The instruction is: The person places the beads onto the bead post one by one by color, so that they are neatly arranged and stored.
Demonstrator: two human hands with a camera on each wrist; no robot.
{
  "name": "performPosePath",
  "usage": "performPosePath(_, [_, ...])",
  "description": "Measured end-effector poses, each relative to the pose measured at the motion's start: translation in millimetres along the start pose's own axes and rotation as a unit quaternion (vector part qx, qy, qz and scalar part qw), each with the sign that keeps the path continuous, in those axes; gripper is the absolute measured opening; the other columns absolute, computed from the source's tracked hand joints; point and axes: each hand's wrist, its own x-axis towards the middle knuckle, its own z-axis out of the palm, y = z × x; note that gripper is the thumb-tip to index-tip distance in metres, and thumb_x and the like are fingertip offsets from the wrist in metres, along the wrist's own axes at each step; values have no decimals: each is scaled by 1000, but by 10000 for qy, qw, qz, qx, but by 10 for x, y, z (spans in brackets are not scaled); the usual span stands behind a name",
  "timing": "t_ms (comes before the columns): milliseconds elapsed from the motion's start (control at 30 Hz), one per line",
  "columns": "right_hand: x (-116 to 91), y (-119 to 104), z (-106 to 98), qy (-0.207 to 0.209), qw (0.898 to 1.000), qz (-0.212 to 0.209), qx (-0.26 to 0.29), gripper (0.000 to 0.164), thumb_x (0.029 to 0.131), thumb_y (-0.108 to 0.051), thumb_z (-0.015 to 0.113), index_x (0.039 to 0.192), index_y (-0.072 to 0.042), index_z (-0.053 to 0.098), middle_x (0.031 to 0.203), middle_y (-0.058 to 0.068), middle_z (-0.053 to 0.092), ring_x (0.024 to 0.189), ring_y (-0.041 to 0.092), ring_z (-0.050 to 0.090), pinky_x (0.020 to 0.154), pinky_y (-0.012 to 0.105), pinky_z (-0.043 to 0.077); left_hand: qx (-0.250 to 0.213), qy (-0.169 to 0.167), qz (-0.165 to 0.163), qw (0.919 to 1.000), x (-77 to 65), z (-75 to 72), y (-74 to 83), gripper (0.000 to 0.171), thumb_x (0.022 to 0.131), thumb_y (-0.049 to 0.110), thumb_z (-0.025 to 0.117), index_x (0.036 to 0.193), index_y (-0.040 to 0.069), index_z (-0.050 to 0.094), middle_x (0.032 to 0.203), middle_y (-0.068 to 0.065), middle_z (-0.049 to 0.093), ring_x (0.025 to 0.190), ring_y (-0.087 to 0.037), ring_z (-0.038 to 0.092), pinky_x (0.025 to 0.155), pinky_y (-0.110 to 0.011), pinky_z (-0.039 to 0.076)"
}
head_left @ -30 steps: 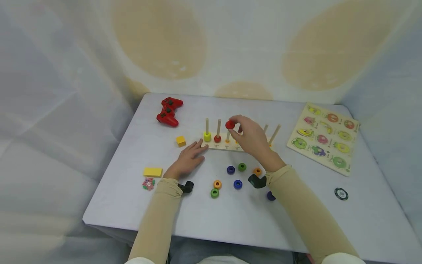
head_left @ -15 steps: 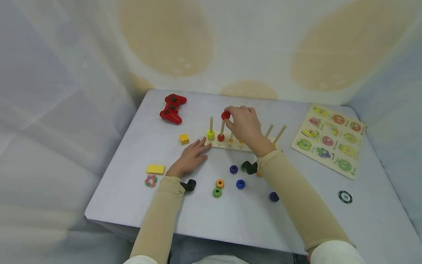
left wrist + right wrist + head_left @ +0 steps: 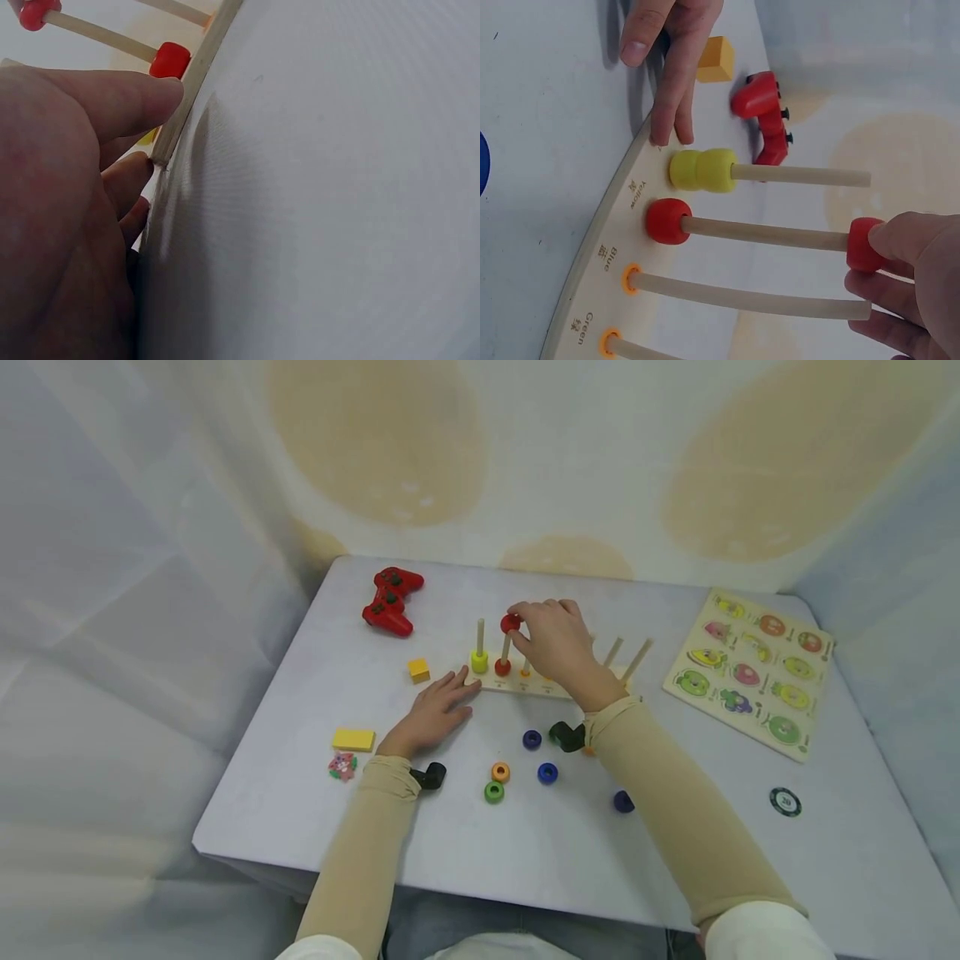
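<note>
My right hand [image 3: 558, 647] pinches a red ring [image 3: 864, 244] between thumb and fingers. In the right wrist view that ring sits at the tip of the second peg [image 3: 765, 232]. Lower on the same peg, another red ring [image 3: 667, 221] rests against the wooden base [image 3: 581, 281] of the peg stacker. Two yellow rings [image 3: 703, 170] fill the bottom of the end peg. My left hand [image 3: 435, 714] lies with extended fingers touching the base's left end. Several pegs farther right are partly hidden behind my right hand.
Loose blue [image 3: 547, 773], orange [image 3: 500, 772] and green [image 3: 493, 792] rings lie in front of the stacker. A red game controller [image 3: 392, 602], yellow blocks [image 3: 354, 740] and a flower-like piece [image 3: 342, 766] are left. A fruit puzzle board [image 3: 752, 672] and a round chip [image 3: 785, 802] are right.
My right hand has carried the red ring leftward from near the third peg to the tip of the second. The left hand has stayed at the base's end.
</note>
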Motion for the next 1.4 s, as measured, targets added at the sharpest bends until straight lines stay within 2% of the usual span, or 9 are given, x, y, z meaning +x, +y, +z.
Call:
performPosePath(600, [-71, 86, -19, -4, 9999, -80, 79, 35, 102, -25, 61, 136, -17, 64, 129, 7, 72, 123, 32, 61, 117, 54, 36, 77, 14, 38, 10000, 21, 17, 25, 53, 107, 36, 49, 158, 34, 37, 174, 7, 8, 162, -24, 5, 129, -57, 7])
performPosePath(733, [-137, 155, -71, 177, 9994, -157, 247, 35, 102, -23, 61, 136, -16, 64, 127, 7, 72, 122, 32, 61, 114, 54, 38, 107, 36, 45, 9999, 38, -6, 51, 53, 107, 36, 49, 159, 33, 37, 174, 7, 8, 162, -24, 5, 130, -57, 8])
performPosePath(867, [-271, 256, -134, 425, 9974, -172, 553, 35, 102, -20, 61, 137, -14, 64, 136, 8, 68, 130, 33, 57, 113, 56, 39, 86, 15, -8, 10000, 29, -23, 42, 54, 107, 34, 50, 159, 32, 37, 174, 6, 8, 162, -24, 5, 129, -57, 7])
performPosePath(1033, [-475, 424, -184, 975, 9919, -258, 768, 34, 100, -15, 62, 134, -11, 66, 135, 11, 69, 127, 35, 59, 108, 55, 44, 171, 93, -24, 9998, 65, -90, 35, 54, 107, 34, 49, 159, 32, 36, 174, 6, 7, 162, -24, 4, 130, -56, 6])
performPosePath(1133, [-615, 504, -97, 1268, 9878, -456, 779, 32, 99, -12, 64, 130, -9, 67, 130, 12, 71, 123, 35, 62, 106, 54, 47, 164, 114, -13, 9998, 89, -115, 29, 54, 107, 33, 49, 160, 31, 36, 174, 5, 7, 162, -24, 4, 130, -56, 5])
performPosePath(1233, [-769, 557, 98, 1350, 9854, -789, 676, 30, 97, -10, 67, 126, -9, 69, 125, 11, 73, 119, 34, 65, 103, 52, 50, 96, 98, -24, 9999, 88, -105, 22, 54, 107, 33, 49, 159, 31, 36, 174, 6, 7, 162, -24, 3, 129, -57, 5])
performPosePath(1333, [-931, 564, 338, 1020, 9872, -1079, 574, 28, 95, -10, 71, 123, -11, 71, 121, 8, 75, 115, 30, 67, 102, 49, 53, 84, 56, -6, 9999, 59, -40, -1, 54, 107, 34, 49, 159, 31, 36, 174, 6, 7, 162, -25, 4, 129, -58, 6])
performPosePath(1400, [-1034, 543, 514, 573, 9898, -1192, 532, 28, 94, -13, 73, 122, -13, 72, 120, 6, 75, 114, 28, 68, 102, 47, 54, 65, 35, 23, 10000, 18, 29, -21, 54, 106, 33, 49, 159, 30, 37, 174, 5, 8, 162, -27, 5, 128, -60, 6])
